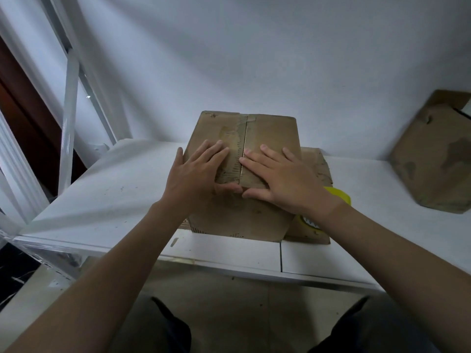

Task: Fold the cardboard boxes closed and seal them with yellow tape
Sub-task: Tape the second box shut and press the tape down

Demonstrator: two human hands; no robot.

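Brown cardboard box (254, 138) sits mid white worktop (122, 179), flaps down. I see left grip (196, 174) and right grip (283, 177) released, laid flat, fingers straight, pressing flaps beside seam to hold it closed. Behind right wrist, yellow tape roll (340, 196), near enough for sealing, I judge.

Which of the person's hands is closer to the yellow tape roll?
Right. The right hand presses the right flap of the cardboard box, its wrist beside the yellow tape roll. The left hand presses the left flap, farther off.
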